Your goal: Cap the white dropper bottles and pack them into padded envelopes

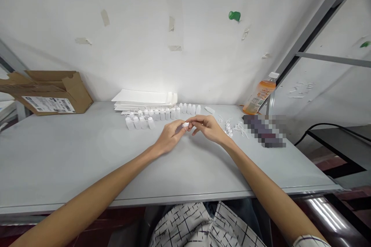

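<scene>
My left hand (169, 137) is closed around a small white plastic bottle (185, 125), mostly covered by the fingers. Close against it, my right hand (210, 127) has its thumb and fingertips pinched together at the bottle's right end; what lies between them is too small to make out. Behind and left of my hands, several similar white bottles (150, 123) stand upright in rows, some with a strap at the top. A short row of bottles (189, 109) stands further back. Right of my right hand lie small white caps (228, 128) and thin white strap-like pieces (240, 129).
A stack of white padded envelopes (142, 96) lies against the wall. An open cardboard box (55, 92) stands at the back left. At the back right are an orange drink bottle (261, 94) and a pixelated dark object (265, 131). The grey table (72, 154) has its edge near me.
</scene>
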Action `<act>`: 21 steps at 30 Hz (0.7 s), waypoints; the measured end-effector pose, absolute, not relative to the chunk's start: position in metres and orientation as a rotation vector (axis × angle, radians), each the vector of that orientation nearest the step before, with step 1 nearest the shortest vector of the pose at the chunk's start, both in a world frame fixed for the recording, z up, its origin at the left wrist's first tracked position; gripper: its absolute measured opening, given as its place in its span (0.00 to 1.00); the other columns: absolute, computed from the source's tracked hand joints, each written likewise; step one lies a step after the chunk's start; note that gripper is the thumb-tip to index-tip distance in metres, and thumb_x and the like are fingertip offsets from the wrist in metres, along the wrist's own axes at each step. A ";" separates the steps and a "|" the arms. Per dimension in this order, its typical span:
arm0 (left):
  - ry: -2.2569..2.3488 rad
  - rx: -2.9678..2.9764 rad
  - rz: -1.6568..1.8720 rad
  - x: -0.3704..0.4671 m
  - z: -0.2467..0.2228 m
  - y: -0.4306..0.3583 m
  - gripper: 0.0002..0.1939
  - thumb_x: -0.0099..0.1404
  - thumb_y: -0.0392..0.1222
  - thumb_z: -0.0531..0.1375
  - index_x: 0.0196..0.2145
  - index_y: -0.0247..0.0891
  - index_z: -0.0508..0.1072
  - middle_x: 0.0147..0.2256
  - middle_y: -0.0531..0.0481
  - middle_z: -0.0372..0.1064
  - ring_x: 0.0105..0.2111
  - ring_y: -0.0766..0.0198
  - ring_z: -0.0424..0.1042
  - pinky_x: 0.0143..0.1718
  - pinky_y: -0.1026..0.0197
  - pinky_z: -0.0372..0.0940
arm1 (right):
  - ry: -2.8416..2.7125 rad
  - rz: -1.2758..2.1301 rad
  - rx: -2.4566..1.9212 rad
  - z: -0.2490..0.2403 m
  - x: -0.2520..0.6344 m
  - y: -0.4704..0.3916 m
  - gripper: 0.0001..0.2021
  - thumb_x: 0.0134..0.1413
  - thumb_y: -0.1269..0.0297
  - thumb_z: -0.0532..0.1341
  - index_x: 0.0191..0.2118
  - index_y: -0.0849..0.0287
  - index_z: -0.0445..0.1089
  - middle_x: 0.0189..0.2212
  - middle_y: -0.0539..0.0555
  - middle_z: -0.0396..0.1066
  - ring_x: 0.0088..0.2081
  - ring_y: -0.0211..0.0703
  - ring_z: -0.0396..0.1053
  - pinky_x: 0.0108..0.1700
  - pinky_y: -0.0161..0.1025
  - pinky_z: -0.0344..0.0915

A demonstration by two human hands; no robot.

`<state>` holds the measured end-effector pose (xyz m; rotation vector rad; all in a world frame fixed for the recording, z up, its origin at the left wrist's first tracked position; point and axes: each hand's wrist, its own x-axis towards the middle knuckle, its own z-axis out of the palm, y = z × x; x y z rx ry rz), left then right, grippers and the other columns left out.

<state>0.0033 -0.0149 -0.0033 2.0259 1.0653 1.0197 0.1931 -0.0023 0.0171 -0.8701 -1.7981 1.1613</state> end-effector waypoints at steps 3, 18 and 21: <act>1.069 2.021 1.028 0.003 -0.003 -0.015 0.16 0.69 0.50 0.52 0.41 0.38 0.75 0.40 0.48 0.75 0.41 0.57 0.71 0.43 0.59 0.61 | -1.814 1.140 -0.865 0.016 0.193 -0.002 0.12 0.57 0.62 0.58 0.39 0.61 0.77 0.31 0.55 0.73 0.36 0.43 0.73 0.34 0.42 0.74; 1.107 2.032 0.984 0.002 -0.001 -0.014 0.17 0.69 0.50 0.52 0.38 0.37 0.76 0.36 0.50 0.73 0.37 0.59 0.69 0.38 0.60 0.60 | -1.855 1.104 -0.895 0.020 0.196 -0.004 0.13 0.58 0.64 0.57 0.41 0.62 0.77 0.30 0.55 0.72 0.34 0.42 0.73 0.35 0.43 0.75; 1.096 2.026 0.992 0.002 -0.002 -0.013 0.17 0.69 0.50 0.52 0.38 0.36 0.76 0.36 0.50 0.73 0.37 0.59 0.69 0.39 0.60 0.60 | -1.834 1.127 -0.892 0.021 0.196 -0.004 0.13 0.58 0.63 0.57 0.41 0.62 0.77 0.30 0.55 0.72 0.34 0.43 0.73 0.35 0.44 0.75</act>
